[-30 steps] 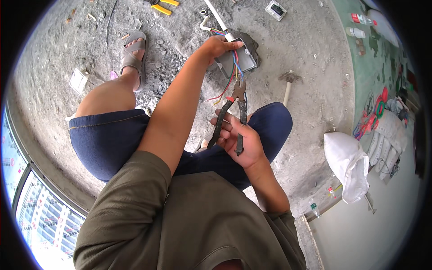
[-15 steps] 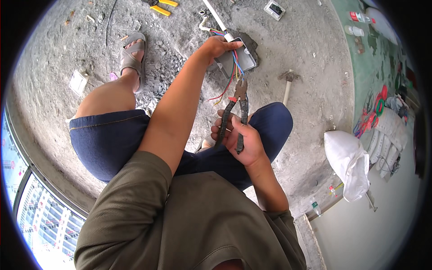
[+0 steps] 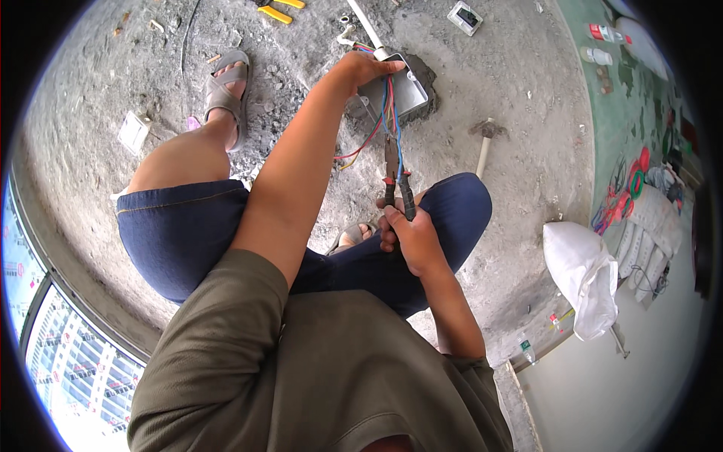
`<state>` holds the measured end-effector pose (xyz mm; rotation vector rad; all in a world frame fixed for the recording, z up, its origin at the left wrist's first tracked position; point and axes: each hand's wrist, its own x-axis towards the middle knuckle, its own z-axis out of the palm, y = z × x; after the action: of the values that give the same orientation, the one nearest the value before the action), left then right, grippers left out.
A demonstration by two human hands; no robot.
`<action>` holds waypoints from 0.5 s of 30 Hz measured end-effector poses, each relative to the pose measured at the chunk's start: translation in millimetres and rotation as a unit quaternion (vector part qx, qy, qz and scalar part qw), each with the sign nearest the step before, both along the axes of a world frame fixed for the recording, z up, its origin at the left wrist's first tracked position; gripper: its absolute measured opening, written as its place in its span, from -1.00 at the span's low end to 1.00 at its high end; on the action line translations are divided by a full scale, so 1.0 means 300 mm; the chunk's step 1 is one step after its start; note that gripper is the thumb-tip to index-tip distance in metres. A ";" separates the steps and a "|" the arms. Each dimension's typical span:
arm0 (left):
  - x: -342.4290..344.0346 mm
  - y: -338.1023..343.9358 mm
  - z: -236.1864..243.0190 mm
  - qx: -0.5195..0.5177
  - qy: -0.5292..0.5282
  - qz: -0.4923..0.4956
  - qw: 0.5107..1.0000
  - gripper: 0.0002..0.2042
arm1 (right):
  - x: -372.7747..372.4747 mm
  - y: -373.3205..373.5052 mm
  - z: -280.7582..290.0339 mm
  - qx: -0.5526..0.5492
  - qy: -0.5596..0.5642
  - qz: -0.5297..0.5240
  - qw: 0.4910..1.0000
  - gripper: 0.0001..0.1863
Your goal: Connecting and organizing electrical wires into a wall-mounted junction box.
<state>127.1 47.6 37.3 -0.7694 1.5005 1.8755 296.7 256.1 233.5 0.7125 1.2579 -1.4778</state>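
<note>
My left hand [image 3: 367,69] is closed on the top edge of a grey electrical box [image 3: 409,92], its thumb over the rim beside a white conduit [image 3: 367,27]. Several coloured wires [image 3: 388,98], blue, red and yellow among them, hang out of the box toward me. Below it, my right hand [image 3: 410,237] is wrapped around the dark, tape-bound handles of pliers [image 3: 391,157]. The pliers point up at the box, their jaws among the wires. One blue wire runs down along the tool; whether the jaws grip a wire, I cannot tell.
A hammer [image 3: 486,143] lies right of the box. Yellow-handled pliers [image 3: 280,12] and a white-framed plate [image 3: 465,18] lie farther off. Rubble [image 3: 282,98] covers the concrete near my sandalled foot [image 3: 228,87]. A white sack [image 3: 580,271] and plastic bottles [image 3: 608,33] are along the right side.
My right hand has turned and slid, and the plier handles have come closer together. A blue wire now hangs alongside the pliers. My left hand stays at the box.
</note>
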 end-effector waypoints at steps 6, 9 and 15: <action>0.021 0.025 0.111 0.140 0.008 0.028 0.990 -0.58 | -0.050 0.070 0.045 0.059 0.049 0.070 0.995 -0.68; 0.040 -0.041 0.048 0.279 -0.025 0.132 0.951 -0.62 | -0.056 0.051 0.075 -0.041 -0.029 -0.044 0.998 -0.64; 0.021 -0.029 0.018 0.082 -0.009 0.166 0.983 -0.57 | -0.053 0.038 0.076 -0.121 -0.116 -0.096 0.981 -0.66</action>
<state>133.4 39.0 42.7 -1.0039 1.2428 2.1966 280.9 267.6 256.3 0.8324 0.8330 -1.6193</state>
